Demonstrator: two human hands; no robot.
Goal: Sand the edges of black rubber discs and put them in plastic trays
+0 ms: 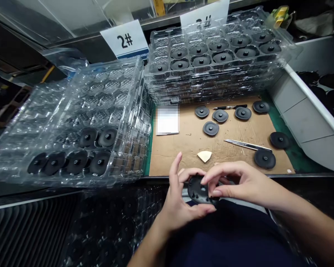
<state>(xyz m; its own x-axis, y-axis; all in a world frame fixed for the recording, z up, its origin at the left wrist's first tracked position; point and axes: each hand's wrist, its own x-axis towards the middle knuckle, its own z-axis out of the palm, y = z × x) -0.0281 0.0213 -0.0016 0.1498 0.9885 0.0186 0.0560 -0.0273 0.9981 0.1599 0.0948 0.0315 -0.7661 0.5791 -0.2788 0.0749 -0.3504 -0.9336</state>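
Between my hands, just in front of the cardboard's near edge, is a black plastic cap with its pegged inner side turned up. My left hand grips it by the rim, thumb below and fingers above, with the index finger raised. My right hand has its thumb and index finger pinched together over the cap's right part; whatever is between those fingertips is too small to make out. A cream wedge-shaped pad lies on the cardboard just beyond my hands. Tweezers lie to the right, touching a black cap.
Several more caps and a black pen lie on the cardboard sheet. Stacked clear trays with caps stand at the left and at the back. A grey bin wall rises on the right. Paper signs stand behind.
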